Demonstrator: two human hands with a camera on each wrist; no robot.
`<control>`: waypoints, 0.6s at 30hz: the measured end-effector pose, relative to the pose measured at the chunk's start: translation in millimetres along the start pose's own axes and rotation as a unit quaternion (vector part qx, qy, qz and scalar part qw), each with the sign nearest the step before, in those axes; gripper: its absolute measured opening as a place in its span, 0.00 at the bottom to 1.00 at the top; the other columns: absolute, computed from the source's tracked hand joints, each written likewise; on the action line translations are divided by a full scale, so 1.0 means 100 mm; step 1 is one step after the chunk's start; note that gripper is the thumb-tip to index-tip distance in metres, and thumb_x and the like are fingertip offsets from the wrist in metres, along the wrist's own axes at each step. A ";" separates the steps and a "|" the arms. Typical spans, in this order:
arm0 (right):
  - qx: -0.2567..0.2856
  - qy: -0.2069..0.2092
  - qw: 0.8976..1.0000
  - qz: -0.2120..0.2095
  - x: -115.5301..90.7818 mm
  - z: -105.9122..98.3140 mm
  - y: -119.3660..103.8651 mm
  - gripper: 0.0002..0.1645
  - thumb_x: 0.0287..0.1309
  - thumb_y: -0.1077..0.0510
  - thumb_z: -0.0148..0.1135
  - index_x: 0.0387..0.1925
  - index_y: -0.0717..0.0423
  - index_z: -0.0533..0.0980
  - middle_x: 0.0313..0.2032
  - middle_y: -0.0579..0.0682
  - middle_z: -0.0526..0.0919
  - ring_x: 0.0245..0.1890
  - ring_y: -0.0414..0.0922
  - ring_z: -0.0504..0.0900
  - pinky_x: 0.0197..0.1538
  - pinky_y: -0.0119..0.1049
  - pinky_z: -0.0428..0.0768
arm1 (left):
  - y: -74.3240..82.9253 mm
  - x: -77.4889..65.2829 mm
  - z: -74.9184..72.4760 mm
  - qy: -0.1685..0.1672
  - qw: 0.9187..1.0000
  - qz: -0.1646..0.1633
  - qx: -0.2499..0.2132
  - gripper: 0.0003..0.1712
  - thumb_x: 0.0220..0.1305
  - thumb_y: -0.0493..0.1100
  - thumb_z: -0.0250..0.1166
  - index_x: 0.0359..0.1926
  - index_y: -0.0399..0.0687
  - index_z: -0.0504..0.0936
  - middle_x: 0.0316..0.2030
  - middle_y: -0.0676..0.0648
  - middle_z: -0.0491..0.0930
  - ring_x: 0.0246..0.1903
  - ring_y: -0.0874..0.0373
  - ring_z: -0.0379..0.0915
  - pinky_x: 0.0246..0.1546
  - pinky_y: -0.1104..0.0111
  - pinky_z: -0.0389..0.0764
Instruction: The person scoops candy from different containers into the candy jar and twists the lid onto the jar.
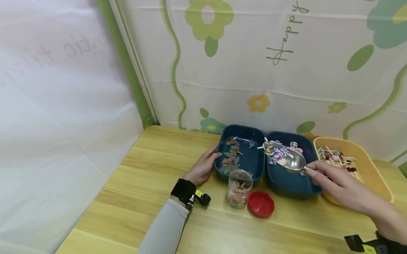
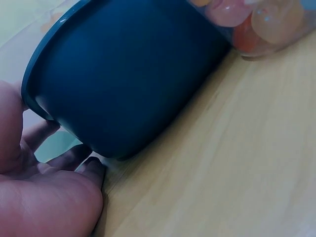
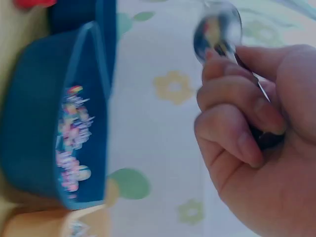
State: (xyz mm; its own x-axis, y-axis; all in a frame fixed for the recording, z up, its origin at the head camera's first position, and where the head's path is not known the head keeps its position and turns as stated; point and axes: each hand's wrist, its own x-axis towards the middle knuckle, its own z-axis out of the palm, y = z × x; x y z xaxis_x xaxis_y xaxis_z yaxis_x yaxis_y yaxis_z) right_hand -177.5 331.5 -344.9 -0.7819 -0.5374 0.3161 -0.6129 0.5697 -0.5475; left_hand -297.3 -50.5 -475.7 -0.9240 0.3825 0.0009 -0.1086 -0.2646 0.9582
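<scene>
My right hand (image 1: 340,186) grips the handle of a metal scoop (image 1: 294,160), its fingers curled round it in the right wrist view. Swirl-patterned lollipops (image 1: 275,151) in several colours lie in the scoop, above the middle blue bin (image 1: 287,182). My left hand (image 1: 204,166) holds the left side of another blue bin (image 1: 243,129), thumb at the rim and fingers against the wall (image 2: 123,79). Small flat brown and grey-green lollipops (image 1: 232,156) lie inside that bin. A clear jar (image 1: 237,199) with some candy in it stands in front, uncovered.
A red lid (image 1: 261,204) lies on the wooden table (image 1: 238,238) just right of the jar. At the right, a yellow bin (image 1: 372,172) contains round lollipops with white sticks (image 1: 338,156). A flower-printed cloth (image 1: 234,74) hangs behind the bins.
</scene>
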 end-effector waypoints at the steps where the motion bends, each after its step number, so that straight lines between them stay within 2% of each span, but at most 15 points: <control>1: 0.000 -0.014 1.000 -0.012 0.01 -0.04 -0.06 0.16 0.75 0.69 0.50 0.44 0.45 0.76 0.28 0.38 0.73 0.28 0.38 0.72 0.29 0.31 0.68 | 0.00 0.00 0.00 0.001 1.000 0.000 -0.001 0.32 0.82 0.39 0.46 0.82 0.51 0.52 0.80 0.44 0.50 0.77 0.49 0.50 0.75 0.55 0.56; 3: -0.021 -0.041 0.999 -0.029 0.03 -0.12 -0.16 0.18 0.74 0.70 0.51 0.47 0.44 0.78 0.31 0.34 0.77 0.30 0.36 0.74 0.31 0.30 0.70 | 0.00 0.00 0.00 0.002 1.000 0.000 -0.003 0.32 0.82 0.39 0.47 0.82 0.52 0.52 0.80 0.44 0.51 0.77 0.49 0.51 0.75 0.55 0.57; 5: -0.066 -0.068 0.995 -0.024 0.06 -0.20 -0.25 0.18 0.74 0.68 0.54 0.50 0.42 0.81 0.37 0.31 0.81 0.35 0.32 0.78 0.34 0.29 0.74 | 0.00 0.00 0.00 0.002 1.000 0.003 -0.004 0.32 0.82 0.39 0.47 0.82 0.52 0.53 0.80 0.44 0.51 0.77 0.49 0.51 0.75 0.56 0.58; 7: -0.116 -0.094 0.989 -0.014 0.12 -0.26 -0.34 0.16 0.74 0.64 0.57 0.52 0.41 0.83 0.44 0.29 0.84 0.41 0.29 0.80 0.39 0.30 0.78 | -0.01 0.01 -0.01 0.002 1.000 0.005 -0.005 0.32 0.82 0.39 0.47 0.82 0.51 0.53 0.80 0.44 0.52 0.77 0.50 0.51 0.75 0.56 0.58; 10: -0.157 -0.132 0.979 -0.013 0.27 -0.32 -0.44 0.14 0.72 0.59 0.61 0.52 0.42 0.85 0.46 0.29 0.85 0.43 0.28 0.80 0.40 0.32 0.81 | 0.00 0.02 -0.02 0.006 1.000 0.005 -0.006 0.31 0.82 0.39 0.47 0.81 0.52 0.55 0.80 0.44 0.53 0.77 0.50 0.51 0.75 0.56 0.58; 13: -0.162 -0.163 0.973 -0.020 0.42 -0.35 -0.53 0.12 0.71 0.57 0.63 0.51 0.43 0.87 0.43 0.29 0.86 0.38 0.27 0.78 0.38 0.32 0.79 | 0.01 0.03 -0.04 0.010 1.000 0.000 -0.009 0.31 0.82 0.38 0.48 0.81 0.53 0.56 0.79 0.45 0.53 0.77 0.50 0.51 0.75 0.56 0.58; 18: -0.157 -0.206 0.966 0.018 0.53 -0.39 -0.65 0.12 0.72 0.53 0.62 0.50 0.43 0.87 0.42 0.29 0.85 0.37 0.26 0.77 0.36 0.31 0.78 | 0.00 0.04 -0.04 0.016 1.000 -0.009 -0.014 0.32 0.82 0.38 0.48 0.81 0.53 0.56 0.80 0.46 0.53 0.77 0.52 0.52 0.74 0.58 0.59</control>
State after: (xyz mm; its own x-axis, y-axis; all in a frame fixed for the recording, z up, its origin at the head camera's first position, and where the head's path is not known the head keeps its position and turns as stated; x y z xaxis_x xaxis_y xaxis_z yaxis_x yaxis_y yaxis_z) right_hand -183.6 290.3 -262.1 -0.7306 -0.6792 -0.0700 -0.6416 0.7180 -0.2700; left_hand -302.3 -52.2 -477.2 -0.9329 0.3593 -0.0267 -0.1360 -0.2826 0.9495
